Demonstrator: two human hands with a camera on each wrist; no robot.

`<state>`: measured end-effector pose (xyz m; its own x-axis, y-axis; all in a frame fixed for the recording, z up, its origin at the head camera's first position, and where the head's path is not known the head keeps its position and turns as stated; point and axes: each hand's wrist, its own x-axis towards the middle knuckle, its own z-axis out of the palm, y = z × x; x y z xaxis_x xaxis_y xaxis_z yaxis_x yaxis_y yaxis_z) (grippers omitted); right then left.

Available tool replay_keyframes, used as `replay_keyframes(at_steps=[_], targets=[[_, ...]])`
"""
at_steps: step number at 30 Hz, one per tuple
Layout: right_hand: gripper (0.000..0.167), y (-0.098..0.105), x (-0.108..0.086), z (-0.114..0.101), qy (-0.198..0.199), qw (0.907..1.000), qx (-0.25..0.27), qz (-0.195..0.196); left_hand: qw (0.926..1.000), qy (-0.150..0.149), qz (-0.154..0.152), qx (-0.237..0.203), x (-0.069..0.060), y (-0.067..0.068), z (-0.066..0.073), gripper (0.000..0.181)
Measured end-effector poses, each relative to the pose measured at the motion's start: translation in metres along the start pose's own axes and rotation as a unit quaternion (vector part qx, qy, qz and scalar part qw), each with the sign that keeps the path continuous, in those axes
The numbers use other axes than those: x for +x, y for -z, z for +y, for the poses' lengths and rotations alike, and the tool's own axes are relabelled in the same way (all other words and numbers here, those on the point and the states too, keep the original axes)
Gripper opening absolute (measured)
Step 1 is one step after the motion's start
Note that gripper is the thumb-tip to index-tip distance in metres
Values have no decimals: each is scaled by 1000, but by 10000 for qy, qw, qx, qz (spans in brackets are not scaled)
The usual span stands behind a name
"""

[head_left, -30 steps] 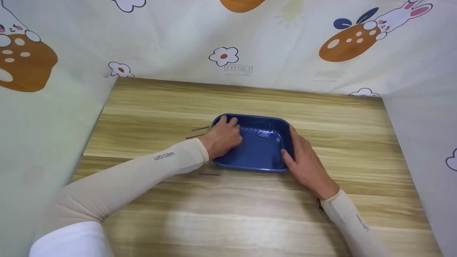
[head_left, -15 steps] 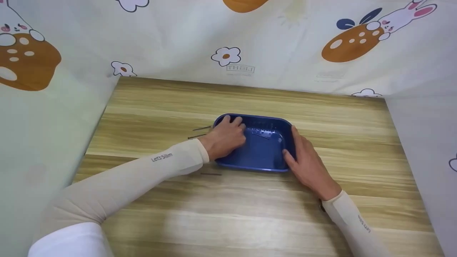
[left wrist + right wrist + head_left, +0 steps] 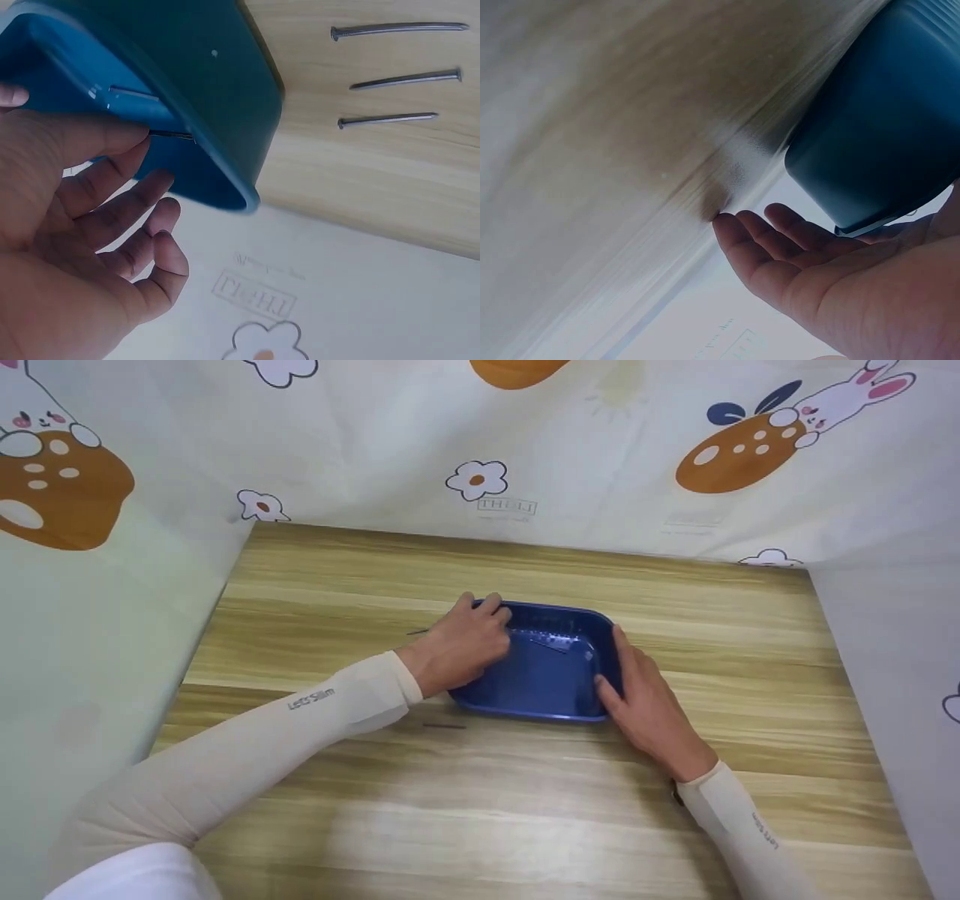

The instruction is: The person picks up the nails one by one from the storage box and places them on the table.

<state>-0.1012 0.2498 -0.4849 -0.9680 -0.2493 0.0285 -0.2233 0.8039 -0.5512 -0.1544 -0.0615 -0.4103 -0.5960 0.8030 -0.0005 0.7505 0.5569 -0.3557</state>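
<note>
A deep blue plastic tray (image 3: 536, 682) stands on the wooden table. My left hand (image 3: 465, 645) is over its left end, and in the left wrist view its thumb and forefinger pinch a thin dark nail (image 3: 172, 135) just inside the rim. Another nail (image 3: 550, 646) lies on the tray floor. My right hand (image 3: 649, 705) holds the tray's right wall, thumb inside and fingers along the outside. Outside the tray, a nail (image 3: 444, 726) lies near its front left corner and a second nail (image 3: 417, 631) is partly hidden behind my left hand.
Three loose nails show on the table in the left wrist view, the middle nail (image 3: 405, 79) among them. A patterned cloth (image 3: 375, 442) hangs behind the table (image 3: 540, 817) and along both sides.
My left hand has shifted a little left and toward the far rim, covering more of the nails beside the tray. The right hand keeps its hold on the tray.
</note>
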Motion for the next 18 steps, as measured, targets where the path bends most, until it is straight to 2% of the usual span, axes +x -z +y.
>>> replay_keyframes(at_steps=[9,13,18], targets=[[80,-2,0,1,-14,10000,34,-11,9988,283,392,-121,-27,7,-10,19],[80,-1,0,1,3,10000,25,6,9970,390,654,-103,-39,8,-13,11],[80,-1,1,0,-20,10000,-5,30,9948,470,902,-5,-52,7,-12,12]])
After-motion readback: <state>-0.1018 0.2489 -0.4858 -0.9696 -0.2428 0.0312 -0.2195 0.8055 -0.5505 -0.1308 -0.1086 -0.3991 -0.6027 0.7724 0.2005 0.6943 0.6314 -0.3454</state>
